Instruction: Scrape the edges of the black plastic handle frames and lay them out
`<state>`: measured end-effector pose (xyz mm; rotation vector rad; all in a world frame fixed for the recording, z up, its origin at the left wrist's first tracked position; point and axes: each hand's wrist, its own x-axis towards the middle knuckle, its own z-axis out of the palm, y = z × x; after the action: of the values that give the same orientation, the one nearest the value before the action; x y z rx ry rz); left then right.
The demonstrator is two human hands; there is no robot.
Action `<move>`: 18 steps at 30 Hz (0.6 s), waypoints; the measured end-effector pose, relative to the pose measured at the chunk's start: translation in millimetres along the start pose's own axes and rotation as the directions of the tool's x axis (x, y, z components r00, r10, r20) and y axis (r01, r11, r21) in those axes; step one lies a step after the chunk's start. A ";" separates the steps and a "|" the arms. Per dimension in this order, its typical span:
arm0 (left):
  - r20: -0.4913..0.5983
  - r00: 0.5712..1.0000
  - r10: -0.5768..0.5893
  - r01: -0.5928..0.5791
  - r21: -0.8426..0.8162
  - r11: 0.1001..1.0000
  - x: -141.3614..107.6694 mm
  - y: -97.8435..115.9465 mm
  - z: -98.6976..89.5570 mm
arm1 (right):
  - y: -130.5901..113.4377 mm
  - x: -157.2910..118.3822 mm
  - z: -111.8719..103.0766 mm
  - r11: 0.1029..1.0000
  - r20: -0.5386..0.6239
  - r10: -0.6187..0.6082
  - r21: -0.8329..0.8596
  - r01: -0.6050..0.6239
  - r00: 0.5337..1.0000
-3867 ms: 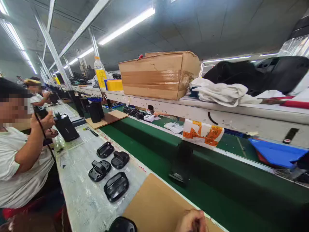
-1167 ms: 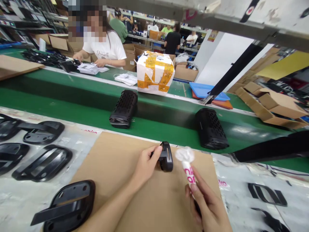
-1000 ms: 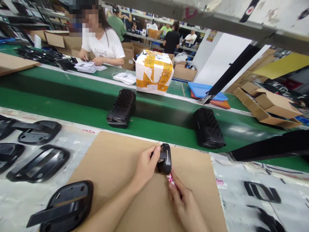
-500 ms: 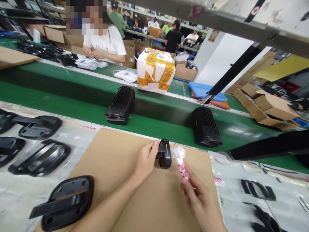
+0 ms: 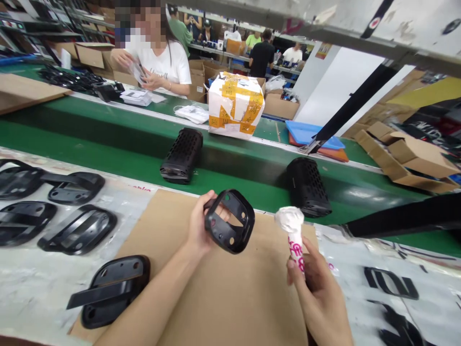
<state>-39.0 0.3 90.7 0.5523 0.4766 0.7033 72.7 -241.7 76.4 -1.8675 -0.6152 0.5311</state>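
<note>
Held a black handled plate point(image 5: 226, 232) in the left hand point(image 5: 198, 226), before the far edge of the brown board point(image 5: 230, 298) on the counter point(image 5: 32, 293), with left fingers curled around its left side and partly visible through the opening. Turned its broad face toward the near side, tilted rather than flat, with the opening slanting from far left to near right; could not settle its long axis from this angle.

Held a tool point(image 5: 295, 240) with a white wrapped head and a pink-lettered handle in the right hand point(image 5: 320, 288), with fingers closed around the lower handle. Left a plain gap between plate and tool, with the white head just to the right of the plate and not touching. Ran the tool's long axis from its head at the far end toward the near right, into the right hand. Had the left hand on the plate and the right hand well apart from it.

Saw more handled plates point(image 5: 115, 290) at the left, the nearest one partly on the board beside the left arm point(image 5: 158, 290). Found loose black parts point(image 5: 391, 282) on the counter, right of the right hand. Noted two black perforated housings point(image 5: 182, 156) on the green belt point(image 5: 90, 151), and a co-worker point(image 5: 176, 62) beyond, handling something too small to identify.
</note>
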 end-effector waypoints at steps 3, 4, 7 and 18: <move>0.031 0.999 0.011 -0.011 -0.014 1.000 -4.5 10.5 4.3 | -11.1 -7.5 3.3 0.965 0.201 0.190 0.143 -0.221 0.961; 0.028 1.000 0.015 -0.015 0.007 1.000 -5.5 10.5 3.9 | -15.8 -10.4 3.4 0.950 0.242 0.245 0.134 -0.282 0.939; -0.045 0.994 0.103 -0.093 0.190 0.977 -6.3 -0.4 -2.9 | -29.5 -19.4 1.3 0.936 0.154 0.320 0.103 -0.337 0.935; 0.098 0.948 0.303 -0.258 0.793 0.552 0.2 -61.6 -19.3 | 9.8 3.0 45.1 0.914 0.345 0.314 0.143 -0.380 0.885</move>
<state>-21.2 -32.7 38.2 1.5120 0.7693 0.7930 48.9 -211.1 51.2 -1.7109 -0.4068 1.1088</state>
